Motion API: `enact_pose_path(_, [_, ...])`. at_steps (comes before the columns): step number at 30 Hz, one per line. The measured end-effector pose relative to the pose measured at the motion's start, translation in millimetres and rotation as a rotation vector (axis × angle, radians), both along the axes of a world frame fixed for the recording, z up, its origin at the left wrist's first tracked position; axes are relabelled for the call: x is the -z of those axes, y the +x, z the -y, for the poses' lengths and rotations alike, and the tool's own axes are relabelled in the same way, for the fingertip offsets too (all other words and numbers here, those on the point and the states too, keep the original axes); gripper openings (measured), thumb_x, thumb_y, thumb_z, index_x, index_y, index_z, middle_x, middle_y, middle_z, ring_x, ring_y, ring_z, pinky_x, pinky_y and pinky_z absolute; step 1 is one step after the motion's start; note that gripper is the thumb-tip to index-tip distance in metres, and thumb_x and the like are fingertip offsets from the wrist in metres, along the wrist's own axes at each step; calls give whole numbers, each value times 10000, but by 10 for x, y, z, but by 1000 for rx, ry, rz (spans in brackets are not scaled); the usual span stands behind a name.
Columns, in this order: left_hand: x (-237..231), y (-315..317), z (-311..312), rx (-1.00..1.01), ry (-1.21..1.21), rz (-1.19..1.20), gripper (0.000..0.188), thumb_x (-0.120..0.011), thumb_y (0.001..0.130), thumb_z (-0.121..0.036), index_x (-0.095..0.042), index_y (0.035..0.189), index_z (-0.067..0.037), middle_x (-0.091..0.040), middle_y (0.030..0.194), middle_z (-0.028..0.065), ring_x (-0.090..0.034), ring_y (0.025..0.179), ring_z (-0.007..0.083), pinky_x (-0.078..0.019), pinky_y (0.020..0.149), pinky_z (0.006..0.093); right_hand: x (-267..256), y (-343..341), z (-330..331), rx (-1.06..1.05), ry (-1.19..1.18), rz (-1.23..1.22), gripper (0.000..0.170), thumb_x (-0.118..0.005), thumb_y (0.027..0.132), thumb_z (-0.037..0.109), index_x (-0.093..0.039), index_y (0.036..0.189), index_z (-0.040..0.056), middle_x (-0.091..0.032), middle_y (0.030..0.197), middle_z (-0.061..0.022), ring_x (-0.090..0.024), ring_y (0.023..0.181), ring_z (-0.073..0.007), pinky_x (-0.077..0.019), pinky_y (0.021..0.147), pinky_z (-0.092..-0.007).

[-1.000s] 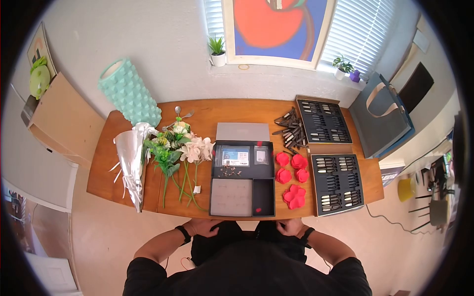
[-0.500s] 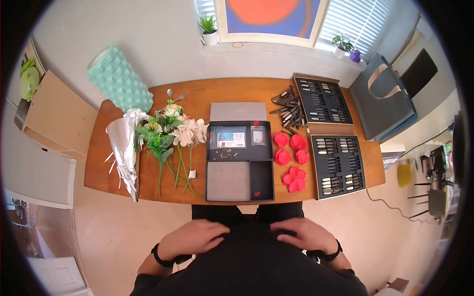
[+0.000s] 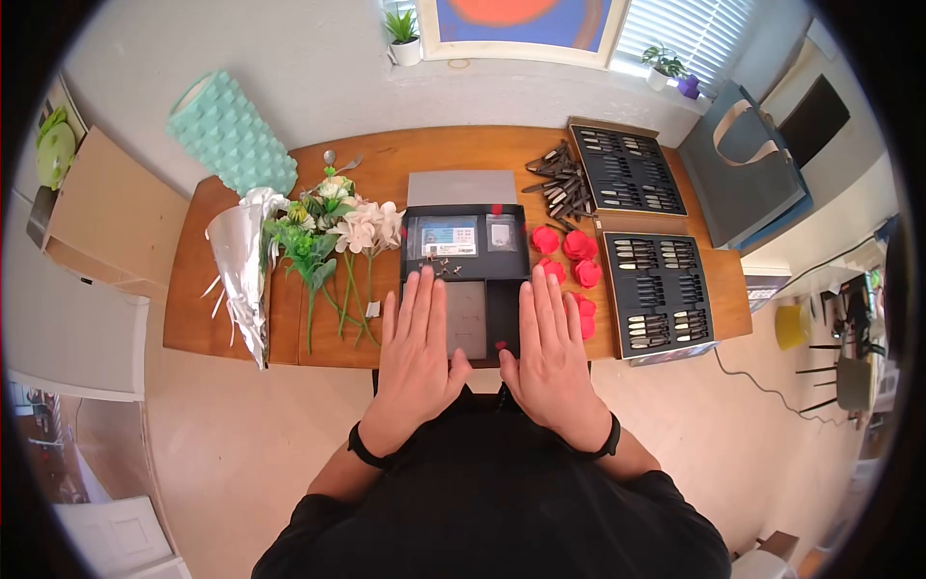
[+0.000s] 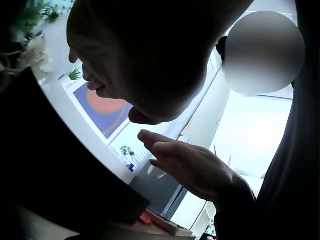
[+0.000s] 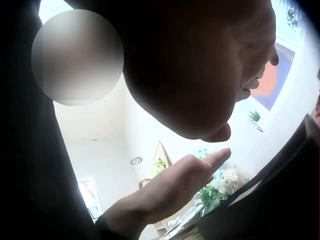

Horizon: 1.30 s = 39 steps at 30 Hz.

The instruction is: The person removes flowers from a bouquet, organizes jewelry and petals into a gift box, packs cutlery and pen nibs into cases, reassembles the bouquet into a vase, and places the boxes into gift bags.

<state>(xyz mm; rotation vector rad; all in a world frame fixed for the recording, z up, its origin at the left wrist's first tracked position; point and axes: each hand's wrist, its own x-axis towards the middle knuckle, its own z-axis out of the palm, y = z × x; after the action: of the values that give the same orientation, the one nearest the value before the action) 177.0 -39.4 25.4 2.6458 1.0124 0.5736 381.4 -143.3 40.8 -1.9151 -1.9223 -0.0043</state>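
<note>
Both hands are raised side by side over the table's front edge, backs up in the head view. Straight fingers of the left hand (image 3: 415,347) overlap the left part of a dark open box (image 3: 465,314) with a grey padded insert. My right hand (image 3: 552,352), also flat and straight-fingered, overlaps the box's right side and partly hides the red paper-like flowers (image 3: 581,245). Neither holds anything. Inside the box's upper part lie a clear packet with a printed card (image 3: 449,236), a smaller packet (image 3: 501,233) and several tiny metallic pieces (image 3: 442,265).
Left of the box lie artificial flowers (image 3: 362,227) and a silver foil wrap (image 3: 236,261), with a spiky mint vase (image 3: 231,135) behind. On the right are two cases of small dark tools (image 3: 662,289), a loose pile of them (image 3: 559,179) and a large grey bag (image 3: 738,183).
Both hands have risen from the lap and moved forward to the table edge, fingers now straightened. The head view has tilted down slightly, so the table sits higher in the picture.
</note>
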Motion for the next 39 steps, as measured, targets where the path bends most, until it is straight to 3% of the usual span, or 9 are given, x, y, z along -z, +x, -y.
enact_pose_path(20, [113,-54,116,-1,-10,-76,943,-736,952,-193,-341,1743,136,-329,1844,332,-274,1752,465,-188,1416,661,172,9,81,4,-92,-45,977,-787,976,192,-296,1737,-175,-249,1853,-375,-258,1745,-522,-261,1396,-638])
enact_pose_path(24, [84,-64,89,-14,7,-76,934,-736,952,-186,-349,1736,143,-327,1845,331,-275,1753,458,-183,1419,658,167,-6,68,8,-68,-31,938,-767,980,224,-349,1728,-158,-299,1842,-363,-302,1738,-492,-293,1382,-640])
enact_pose_path(26, [52,-59,86,-17,10,-78,933,-735,953,-189,-350,1735,145,-327,1844,332,-275,1754,457,-180,1421,657,167,-9,55,-11,-74,-57,977,-784,974,187,-295,1740,-172,-249,1855,-373,-259,1745,-519,-262,1396,-636])
enact_pose_path(34, [51,-50,88,-16,11,-84,932,-728,960,-197,-344,1736,149,-326,1842,335,-274,1755,454,-173,1422,657,172,-1,33,-11,-69,-44,972,-778,971,189,-300,1734,-178,-263,1846,-377,-273,1737,-525,-269,1392,-637])
enact_pose_path(39, [93,-61,68,-10,-9,-85,990,-747,946,-195,-292,1752,156,-269,1869,332,-214,1776,452,-128,1430,662,189,1,27,1,-68,-33,960,-769,969,221,-332,1735,-159,-284,1848,-365,-277,1750,-491,-286,1382,-655])
